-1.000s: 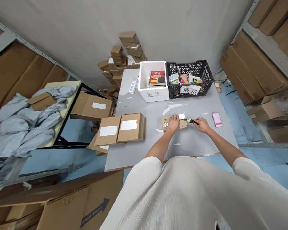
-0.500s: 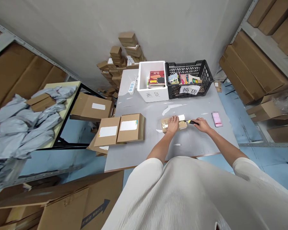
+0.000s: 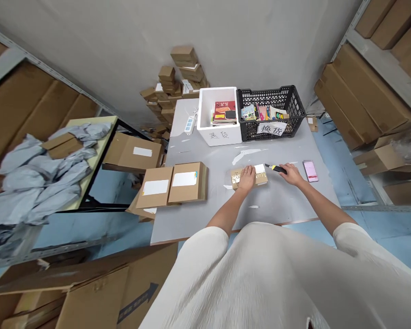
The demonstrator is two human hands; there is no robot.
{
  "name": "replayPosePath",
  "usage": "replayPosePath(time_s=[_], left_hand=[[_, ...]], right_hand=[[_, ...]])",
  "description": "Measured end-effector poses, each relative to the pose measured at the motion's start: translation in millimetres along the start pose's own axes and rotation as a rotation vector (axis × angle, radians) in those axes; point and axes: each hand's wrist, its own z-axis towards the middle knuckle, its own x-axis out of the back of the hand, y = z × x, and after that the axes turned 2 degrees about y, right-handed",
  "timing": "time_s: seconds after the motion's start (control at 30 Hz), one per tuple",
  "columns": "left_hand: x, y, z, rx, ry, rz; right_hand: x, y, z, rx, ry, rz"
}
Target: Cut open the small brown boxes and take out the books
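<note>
A small brown cardboard box (image 3: 262,177) with a white label and clear tape lies on the grey table. My left hand (image 3: 247,178) rests on top of it, fingers stretched over the box. My right hand (image 3: 291,174) is closed around a black and yellow utility knife (image 3: 278,169), with the blade pointing left. The blade tip is just off the box's right end, near the white label. To the right of my right hand a pink-screened phone (image 3: 310,171) lies on the table.
Two labelled cartons (image 3: 187,183) sit on the table's left side. At the back stand a white foam box (image 3: 219,137) and a black crate (image 3: 272,130), both with books inside. A power strip (image 3: 189,124) lies beside the foam box. Grey parcels (image 3: 37,176) fill a side stand.
The knife in my right hand has moved up and away from the box, and its blade now shows apart from it. My left hand stays on the box.
</note>
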Motion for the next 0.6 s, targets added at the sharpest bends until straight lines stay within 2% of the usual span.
replayPosePath(time_s=[0.1, 0.23, 0.4, 0.5, 0.6], left_hand=[[5.4, -6, -11, -0.044, 0.006, -0.023], [11.9, -19, -32, -0.077, 0.002, -0.01], [18.9, -32, -47, -0.064, -0.044, 0.035], [24.0, -39, -48, -0.075, -0.042, 0.046], [27.0, -46, -47, 0.021, 0.004, 0.052]], right_hand=[[-14, -16, 16, 0.005, -0.016, 0.053], [-30, -48, 45, 0.087, -0.008, 0.155], [-44, -91, 68, 0.183, -0.093, 0.175], [-45, -96, 68, 0.137, -0.101, 0.129], [-40, -88, 58, 0.081, -0.118, 0.134]])
